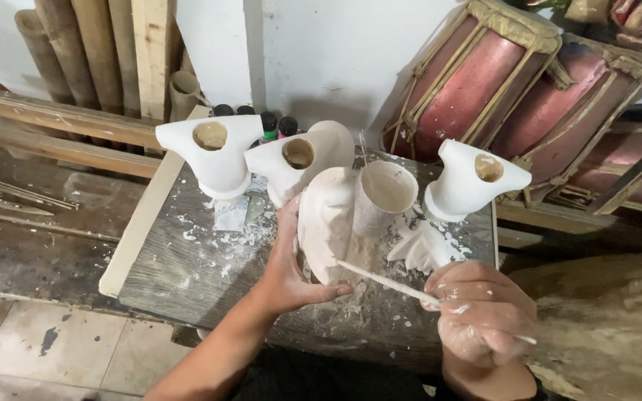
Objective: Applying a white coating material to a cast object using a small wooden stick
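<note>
Against the white wall at the back lean two big red-brown drums, barrel-shaped and laced with tan cord, and at the far left a bundle of bamboo poles. Below them sits a weathered grey wooden table, its rough grain spattered with white flecks and powder. On it stand three smooth, matte white forms with flared wings and round hollow tops: one at the left, one beside it, one at the right. A white-caked cylindrical cup stands between them. Just in front of the cup, the left hand grips a curved, chalky white piece upright on the table, thumb along its lower edge. The right hand, smeared with white, pinches a thin white-coated stick whose tip touches that piece.
</note>
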